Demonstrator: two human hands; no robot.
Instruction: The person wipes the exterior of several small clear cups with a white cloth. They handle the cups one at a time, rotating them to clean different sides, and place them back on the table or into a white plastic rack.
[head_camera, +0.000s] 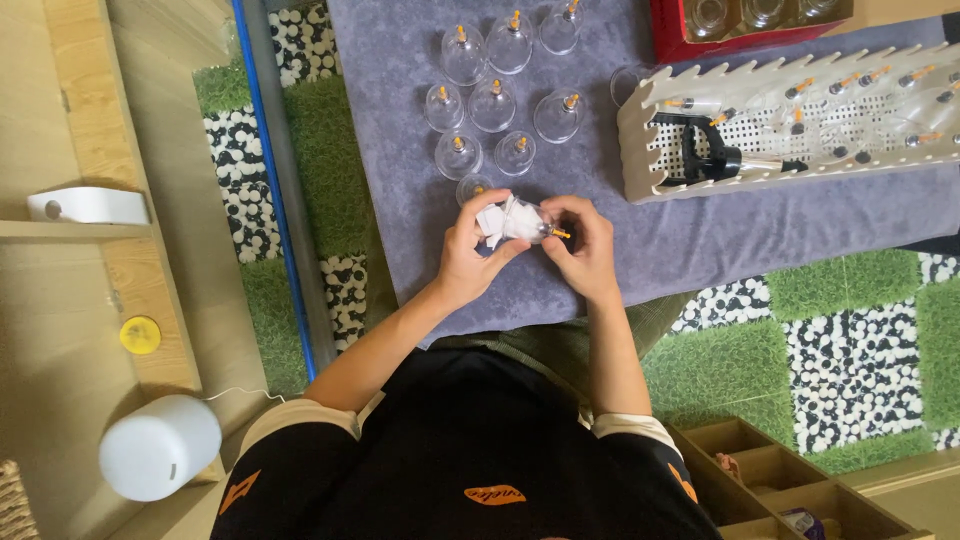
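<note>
A clear cupping cup (533, 222) with an orange valve tip lies sideways between my hands. My right hand (584, 245) grips its valve end. My left hand (466, 255) pushes a white tissue (497, 219) into the cup's mouth. Both hands hover over a grey-purple cloth (660, 235). Several more clear cups (493, 105) with orange tips stand upright on the cloth just beyond my hands.
A white perforated basket (640, 150) at the right holds more cups and a black pump. A red box (670, 40) sits behind it. A white cylinder (158, 446) stands at the lower left. A wooden compartment tray (790, 480) is at the lower right.
</note>
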